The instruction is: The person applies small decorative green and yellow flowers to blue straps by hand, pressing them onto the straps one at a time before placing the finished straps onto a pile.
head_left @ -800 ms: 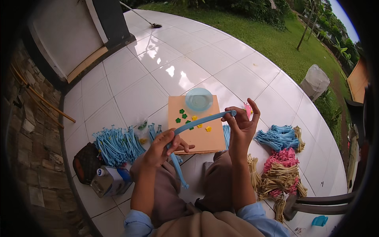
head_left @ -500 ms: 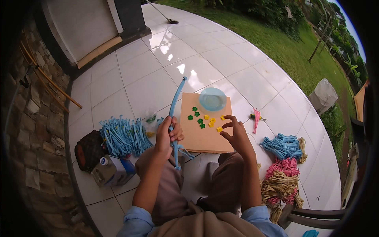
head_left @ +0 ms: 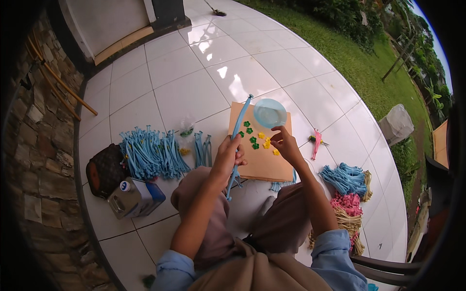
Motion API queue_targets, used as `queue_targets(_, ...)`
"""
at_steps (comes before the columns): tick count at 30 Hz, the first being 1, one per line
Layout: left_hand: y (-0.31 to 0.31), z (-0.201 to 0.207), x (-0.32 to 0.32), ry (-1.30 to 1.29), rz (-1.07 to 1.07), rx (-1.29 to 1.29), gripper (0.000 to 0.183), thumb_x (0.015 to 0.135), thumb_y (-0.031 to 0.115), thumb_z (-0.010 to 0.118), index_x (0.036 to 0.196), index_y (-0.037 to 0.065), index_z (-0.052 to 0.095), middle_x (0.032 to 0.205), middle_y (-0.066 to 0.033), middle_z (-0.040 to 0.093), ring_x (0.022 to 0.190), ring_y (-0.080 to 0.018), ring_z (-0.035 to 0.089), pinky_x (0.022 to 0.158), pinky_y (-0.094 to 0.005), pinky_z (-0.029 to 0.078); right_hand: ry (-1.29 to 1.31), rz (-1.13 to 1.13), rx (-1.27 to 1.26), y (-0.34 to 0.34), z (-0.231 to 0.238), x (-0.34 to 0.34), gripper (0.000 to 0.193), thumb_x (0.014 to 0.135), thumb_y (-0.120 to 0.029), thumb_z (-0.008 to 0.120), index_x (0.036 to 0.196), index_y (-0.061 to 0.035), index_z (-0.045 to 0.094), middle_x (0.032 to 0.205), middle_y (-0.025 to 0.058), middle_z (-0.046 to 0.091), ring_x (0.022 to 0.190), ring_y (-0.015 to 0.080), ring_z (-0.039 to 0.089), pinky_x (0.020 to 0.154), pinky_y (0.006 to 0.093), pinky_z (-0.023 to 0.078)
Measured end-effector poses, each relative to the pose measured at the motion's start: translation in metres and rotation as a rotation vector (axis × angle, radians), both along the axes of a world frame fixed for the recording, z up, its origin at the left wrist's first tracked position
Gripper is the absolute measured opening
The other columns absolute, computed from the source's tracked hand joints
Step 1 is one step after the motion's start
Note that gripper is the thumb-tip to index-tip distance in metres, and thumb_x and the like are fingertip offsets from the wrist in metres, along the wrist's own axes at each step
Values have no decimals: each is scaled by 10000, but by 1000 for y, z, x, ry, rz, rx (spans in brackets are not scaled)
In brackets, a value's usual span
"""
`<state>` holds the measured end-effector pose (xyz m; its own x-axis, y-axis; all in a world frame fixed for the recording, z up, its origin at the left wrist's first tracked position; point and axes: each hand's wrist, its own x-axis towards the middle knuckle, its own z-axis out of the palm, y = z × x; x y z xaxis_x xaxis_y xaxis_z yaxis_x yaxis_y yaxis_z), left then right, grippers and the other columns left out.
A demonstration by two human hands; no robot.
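In my left hand (head_left: pixel 230 158), closed in a fist, is a long light-blue strip (head_left: pixel 241 116) with a small knob at its upper end. It slants up over the left edge of a brown cardboard sheet (head_left: pixel 264 169). My right hand (head_left: pixel 287 145) hovers over the right side of the cardboard, thumb and bent forefinger apart beside several small yellow flower pieces (head_left: pixel 267 145). Part of that cluster may be hidden behind the fingers. Several green flower pieces (head_left: pixel 253 139) lie left of the yellow ones. A translucent blue bowl (head_left: pixel 270 113) stands at the cardboard's far end.
Bundled light-blue strips (head_left: pixel 150 153) lie at left, beside a dark bag (head_left: pixel 104 169) and a metal can (head_left: pixel 133 199). A clear plastic bag (head_left: pixel 186 138) stands nearby. At right are blue (head_left: pixel 344 179), pink and tan bundles (head_left: pixel 348 216), and a pink bundle with scissors (head_left: pixel 317 144).
The view has shifted slightly. My left hand has carried the blue strip right and over the cardboard's edge. My right hand's fingers have drawn in closer together near the yellow flower pieces.
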<state>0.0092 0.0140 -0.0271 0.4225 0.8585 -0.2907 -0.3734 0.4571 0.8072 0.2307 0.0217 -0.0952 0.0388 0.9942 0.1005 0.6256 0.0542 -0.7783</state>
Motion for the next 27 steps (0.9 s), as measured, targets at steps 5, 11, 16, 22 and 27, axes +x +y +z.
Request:
queue_targets(5, -3, 4, 10, 53, -76, -20, 218, 908, 321, 465, 831, 121, 422, 603, 42, 346, 476, -46, 340, 558, -245, 397, -411, 173, -16, -16, -9, -10, 633, 646, -32, 685, 1193, -57, 368, 1086, 163, 491, 1005, 357, 437, 853, 423, 393)
queue_targets(11, -3, 10, 21, -15, -19, -44, 202, 910, 301, 457, 849, 116, 405, 661, 27, 372, 502, -52, 361, 576, -249, 396, -378, 59, -14, -22, 7, -13, 725, 671, -72, 694, 1268, -46, 283, 1126, 195, 469, 1033, 359, 427, 883, 416, 384)
queue_targets(16, 7, 10, 14, 23, 10, -7, 162, 911, 259, 449, 863, 114, 395, 743, 11, 390, 523, -56, 374, 572, -250, 374, -2, 211, -93, 8, 9, -22, 644, 719, -50, 648, 1255, -74, 292, 984, 154, 561, 995, 315, 482, 840, 396, 411)
queue_targets(22, 9, 8, -9, 253, 5, 36, 150, 907, 257, 452, 888, 111, 420, 742, 15, 390, 525, -51, 385, 551, -238, 379, -298, 227, -2, 26, -26, -23, 618, 670, 7, 619, 1218, -44, 339, 978, 166, 556, 898, 335, 479, 785, 402, 415)
queue_targets(27, 13, 1, -23, 287, 85, 63, 163, 901, 262, 465, 906, 102, 432, 735, 20, 396, 521, -43, 401, 533, -224, 390, -378, 250, 122, 30, -42, -37, 583, 660, 46, 567, 1197, -23, 353, 970, 198, 532, 881, 345, 474, 774, 400, 414)
